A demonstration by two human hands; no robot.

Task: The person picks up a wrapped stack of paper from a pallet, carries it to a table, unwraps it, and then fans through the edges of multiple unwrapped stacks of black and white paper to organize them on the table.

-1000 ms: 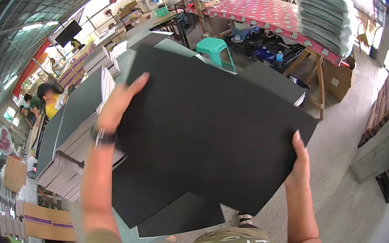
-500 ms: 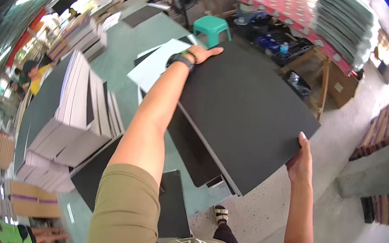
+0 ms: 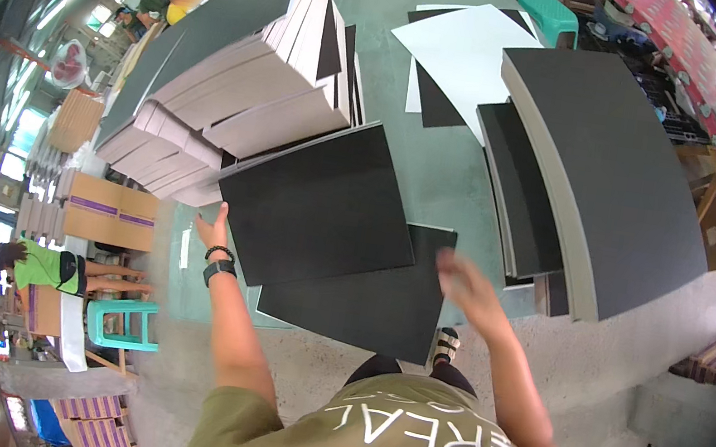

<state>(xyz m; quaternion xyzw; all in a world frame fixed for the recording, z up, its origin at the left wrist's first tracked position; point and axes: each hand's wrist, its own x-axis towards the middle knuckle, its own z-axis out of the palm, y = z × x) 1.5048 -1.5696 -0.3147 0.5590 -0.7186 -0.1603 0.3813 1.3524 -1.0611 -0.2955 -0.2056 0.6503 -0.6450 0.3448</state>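
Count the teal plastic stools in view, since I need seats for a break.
2. One teal plastic stool stands lower left, beside the seated person in green; the other teal plastic stool is at top, beyond the white sheet. Stacks may hide more.

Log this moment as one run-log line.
left hand: on edge of top black sheet | right hand: free, blurred, above lower black sheet | right: tall black stack

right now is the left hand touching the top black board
Touching. The head view shows the left hand pressed against the left edge of the top black board, fingers on its corner with no gap visible.
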